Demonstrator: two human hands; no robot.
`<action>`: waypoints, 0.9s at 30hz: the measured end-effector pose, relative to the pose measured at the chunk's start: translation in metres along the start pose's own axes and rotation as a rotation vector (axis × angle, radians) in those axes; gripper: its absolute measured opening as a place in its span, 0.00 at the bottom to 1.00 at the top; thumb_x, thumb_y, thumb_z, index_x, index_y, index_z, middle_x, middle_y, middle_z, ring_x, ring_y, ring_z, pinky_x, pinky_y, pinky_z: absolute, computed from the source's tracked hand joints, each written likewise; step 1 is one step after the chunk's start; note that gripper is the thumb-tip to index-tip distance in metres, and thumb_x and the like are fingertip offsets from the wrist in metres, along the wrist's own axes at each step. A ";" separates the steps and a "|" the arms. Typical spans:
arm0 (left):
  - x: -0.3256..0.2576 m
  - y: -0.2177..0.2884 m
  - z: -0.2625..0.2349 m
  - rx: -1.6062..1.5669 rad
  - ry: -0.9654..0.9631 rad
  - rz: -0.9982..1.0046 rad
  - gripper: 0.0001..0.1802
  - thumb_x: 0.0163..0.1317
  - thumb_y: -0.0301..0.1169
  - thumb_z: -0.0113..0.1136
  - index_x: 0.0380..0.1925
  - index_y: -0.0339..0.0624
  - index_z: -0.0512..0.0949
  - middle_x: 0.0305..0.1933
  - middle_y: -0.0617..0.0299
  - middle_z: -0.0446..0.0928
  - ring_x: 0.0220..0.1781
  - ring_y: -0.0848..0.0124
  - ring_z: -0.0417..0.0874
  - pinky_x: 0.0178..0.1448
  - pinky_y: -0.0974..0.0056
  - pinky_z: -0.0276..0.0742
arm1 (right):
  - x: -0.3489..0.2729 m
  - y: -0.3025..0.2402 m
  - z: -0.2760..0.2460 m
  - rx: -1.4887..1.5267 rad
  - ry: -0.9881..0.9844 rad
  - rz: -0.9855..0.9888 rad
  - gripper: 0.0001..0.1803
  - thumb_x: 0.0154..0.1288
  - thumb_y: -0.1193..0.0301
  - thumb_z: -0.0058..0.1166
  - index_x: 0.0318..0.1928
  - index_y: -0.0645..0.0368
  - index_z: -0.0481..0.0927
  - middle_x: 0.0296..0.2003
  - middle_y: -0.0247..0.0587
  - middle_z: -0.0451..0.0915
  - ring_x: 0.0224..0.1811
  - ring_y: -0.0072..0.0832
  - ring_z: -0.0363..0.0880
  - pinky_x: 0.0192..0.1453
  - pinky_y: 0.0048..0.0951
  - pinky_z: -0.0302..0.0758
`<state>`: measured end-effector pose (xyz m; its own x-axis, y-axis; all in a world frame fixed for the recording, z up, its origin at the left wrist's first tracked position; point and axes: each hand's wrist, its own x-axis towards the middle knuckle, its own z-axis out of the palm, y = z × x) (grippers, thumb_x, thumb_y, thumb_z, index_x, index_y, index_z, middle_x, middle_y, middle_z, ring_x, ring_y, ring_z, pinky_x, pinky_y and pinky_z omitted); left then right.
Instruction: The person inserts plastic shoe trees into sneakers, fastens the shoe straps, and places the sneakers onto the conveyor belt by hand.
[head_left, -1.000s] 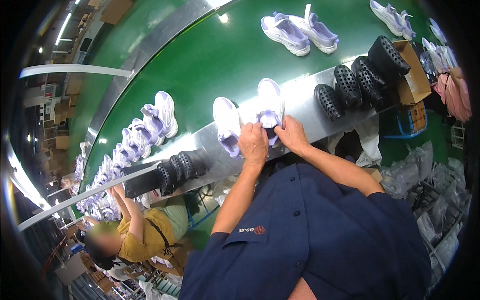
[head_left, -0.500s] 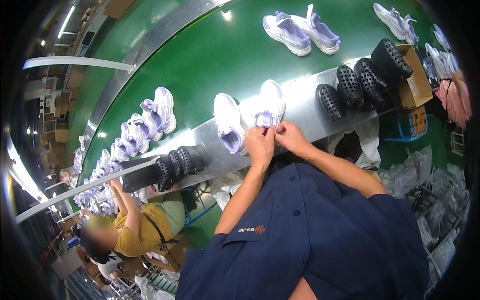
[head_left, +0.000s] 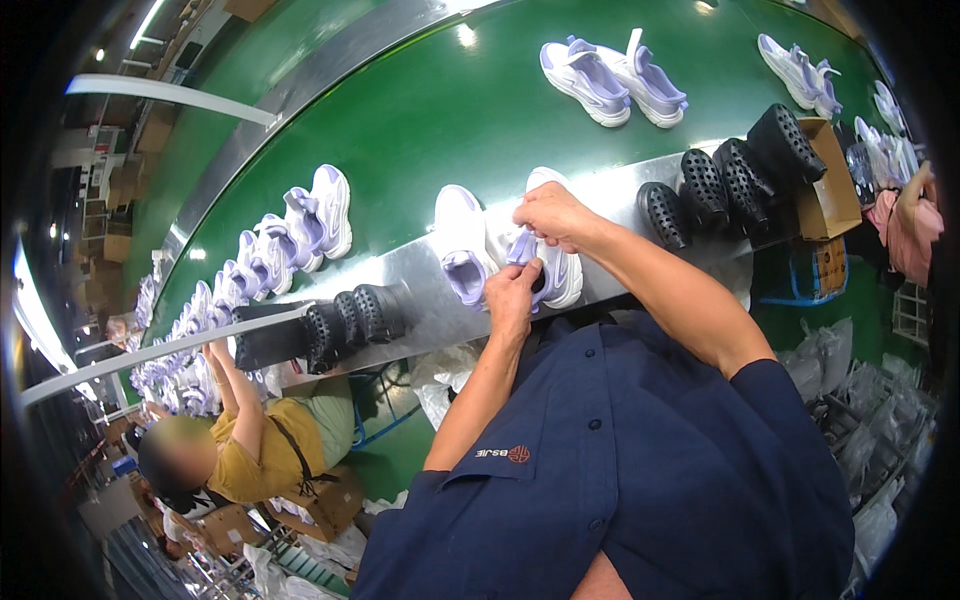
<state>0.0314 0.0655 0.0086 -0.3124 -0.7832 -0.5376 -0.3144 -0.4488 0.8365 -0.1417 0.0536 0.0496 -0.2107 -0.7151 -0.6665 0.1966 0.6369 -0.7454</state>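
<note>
A white and lilac sneaker (head_left: 567,280) stands at the metal edge of the green bench, its toe pointing away from me. My left hand (head_left: 512,290) grips it at the opening, thumb and fingers closed on the lilac tongue area. Over its front part is my right hand (head_left: 562,218), closed with its fingertips pressed together; whatever they pinch is hidden. A matching sneaker (head_left: 463,245) stands just to the left, untouched, its lilac lining showing.
Black perforated shoe forms (head_left: 705,188) lie at the right beside an open cardboard box (head_left: 832,180); more black forms (head_left: 350,318) lie left. Sneaker pairs (head_left: 613,80) sit farther back. A row of sneakers (head_left: 290,232) runs left, where a co-worker in yellow (head_left: 270,450) works. A pale rail (head_left: 160,350) crosses there.
My right hand has moved forward and up from the sneaker's opening to over its front. My left hand has shifted slightly down and stays at the opening. The sneaker has moved a little toward me.
</note>
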 end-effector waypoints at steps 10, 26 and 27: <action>0.008 -0.015 -0.003 -0.088 0.088 -0.062 0.13 0.61 0.31 0.70 0.29 0.29 0.85 0.28 0.62 0.81 0.30 0.77 0.75 0.35 0.69 0.68 | -0.026 0.073 -0.007 0.295 0.055 0.069 0.08 0.63 0.72 0.60 0.27 0.61 0.78 0.19 0.32 0.72 0.15 0.17 0.65 0.15 0.21 0.58; 0.005 -0.011 0.002 0.454 0.149 0.468 0.11 0.58 0.30 0.68 0.24 0.31 0.82 0.28 0.53 0.78 0.32 0.59 0.77 0.39 0.57 0.71 | -0.029 0.110 -0.011 -0.176 0.222 -0.113 0.13 0.62 0.69 0.62 0.27 0.68 0.79 0.21 0.47 0.80 0.24 0.35 0.79 0.30 0.37 0.74; 0.000 -0.007 -0.001 0.562 0.083 0.587 0.09 0.57 0.29 0.69 0.27 0.33 0.83 0.30 0.52 0.79 0.35 0.57 0.78 0.41 0.57 0.72 | -0.035 0.112 -0.012 -0.227 0.294 -0.190 0.13 0.61 0.68 0.62 0.30 0.68 0.78 0.23 0.50 0.80 0.26 0.40 0.80 0.33 0.39 0.75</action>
<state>0.0347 0.0683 0.0029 -0.5055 -0.8629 -0.0002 -0.5301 0.3104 0.7891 -0.1242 0.1530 -0.0105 -0.4935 -0.7346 -0.4657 -0.0818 0.5723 -0.8160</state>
